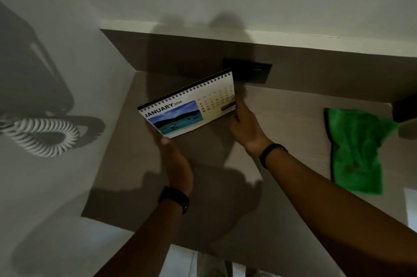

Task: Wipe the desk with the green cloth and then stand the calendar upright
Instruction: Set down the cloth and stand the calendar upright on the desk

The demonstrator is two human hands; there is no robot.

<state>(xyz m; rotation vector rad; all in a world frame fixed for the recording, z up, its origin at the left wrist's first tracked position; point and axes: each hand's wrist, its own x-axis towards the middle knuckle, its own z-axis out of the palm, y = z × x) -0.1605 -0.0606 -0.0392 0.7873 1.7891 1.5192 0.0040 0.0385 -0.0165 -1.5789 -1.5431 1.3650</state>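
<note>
A spiral-bound desk calendar (188, 106) showing January with a sea photo is held above the grey-brown desk (282, 118), tilted with its left end lower. My left hand (173, 157) grips its lower left corner. My right hand (243, 125) holds its right edge. Each wrist wears a dark band. The green cloth (356, 152) lies crumpled on the desk at the right, apart from both hands.
A dark socket plate (248, 72) sits on the back panel behind the calendar. On the left wall hangs a dark wall unit (29, 69) with a white coiled cord (42, 135). A dark object (406, 108) juts in at the right edge.
</note>
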